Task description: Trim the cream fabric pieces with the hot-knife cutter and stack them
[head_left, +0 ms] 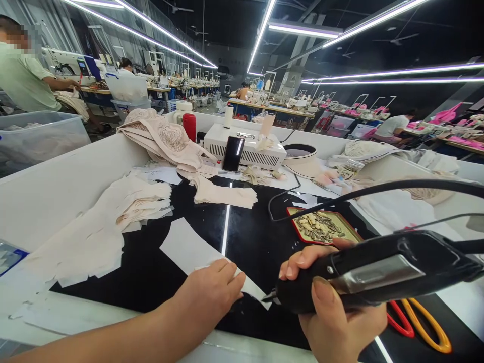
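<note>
My right hand (pixel 336 307) is wrapped round a black corded electric hand tool (pixel 378 267) with a metal plate on its side. Its small pointed metal tip (pixel 270 297) meets the right end of a curved white sheet piece (pixel 192 247); I cannot tell whether that is paper or cloth. My left hand (pixel 212 290) has its fingers bent and pressed together on the piece, near its middle, a short way left of the tip. Beneath lies a glossy black tabletop (pixel 151 272). Red-and-orange-handled scissors (pixel 427 322) lie partly hidden behind my right hand.
Pale cut fabric (pixel 86 232) is piled at left, with a smaller piece (pixel 227 195) ahead. A tray (pixel 325 224) of seeds and peanuts stands right, under the tool's cable (pixel 363 191). A phone (pixel 233 154) leans on a white box (pixel 260 156). People work at sewing tables beyond.
</note>
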Tool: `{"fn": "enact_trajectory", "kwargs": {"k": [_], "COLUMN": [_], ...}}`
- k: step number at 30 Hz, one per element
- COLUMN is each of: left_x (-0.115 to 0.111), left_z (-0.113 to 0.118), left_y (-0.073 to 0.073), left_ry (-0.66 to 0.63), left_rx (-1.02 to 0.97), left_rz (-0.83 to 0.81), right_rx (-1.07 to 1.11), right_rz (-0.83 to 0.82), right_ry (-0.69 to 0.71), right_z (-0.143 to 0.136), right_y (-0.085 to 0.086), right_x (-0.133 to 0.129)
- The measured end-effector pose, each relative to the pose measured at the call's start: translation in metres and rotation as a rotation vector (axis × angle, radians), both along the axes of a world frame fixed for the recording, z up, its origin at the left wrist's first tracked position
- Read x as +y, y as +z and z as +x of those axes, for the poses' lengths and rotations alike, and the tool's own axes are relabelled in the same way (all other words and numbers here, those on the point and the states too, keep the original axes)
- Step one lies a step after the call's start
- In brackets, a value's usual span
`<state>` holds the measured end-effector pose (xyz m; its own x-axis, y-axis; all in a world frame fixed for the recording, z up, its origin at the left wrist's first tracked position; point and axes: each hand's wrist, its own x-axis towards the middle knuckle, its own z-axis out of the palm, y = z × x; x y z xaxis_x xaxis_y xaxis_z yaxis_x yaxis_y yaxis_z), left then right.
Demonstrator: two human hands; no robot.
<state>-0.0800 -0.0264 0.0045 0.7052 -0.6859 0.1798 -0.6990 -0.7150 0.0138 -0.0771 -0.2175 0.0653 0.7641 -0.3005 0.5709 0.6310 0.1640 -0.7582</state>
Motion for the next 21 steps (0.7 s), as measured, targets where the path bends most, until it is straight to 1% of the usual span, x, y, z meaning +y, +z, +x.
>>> {"fn": "enact_trajectory", "kwargs": {"k": [5, 10, 13, 16, 21], "left_x": [-0.013, -0.015, -0.014, -0.014, -0.014], "left_z": [-0.021, -0.029, -0.027, -0.025, -0.024], "left_y": [-0.018, -0.029, -0.032, -0.033, -0.033], "left_ry": [-0.002, 0.021, 0.017, 0.009, 0.005], "left_rx": [-0.197, -0.251, -0.238, -0.238, -0.246], "left_rz": [-0.063, -0.103, -0.106, -0.114, -0.139], "right_rx": [0.021, 0.005, -0.011, -0.003, 0.010], "right_rz": [0.000, 0.023, 0.051, 0.037, 0.007], "right_ry": [0.028, 0.029, -0.004, -0.004, 0.042], "right_z": [-0.003, 0.009, 0.022, 0.031, 0.033], "right_y": [0.002, 0.009, 0.011, 0.010, 0.004], "right_x": [-0.003, 0.002, 0.009, 0.015, 0.018]}}
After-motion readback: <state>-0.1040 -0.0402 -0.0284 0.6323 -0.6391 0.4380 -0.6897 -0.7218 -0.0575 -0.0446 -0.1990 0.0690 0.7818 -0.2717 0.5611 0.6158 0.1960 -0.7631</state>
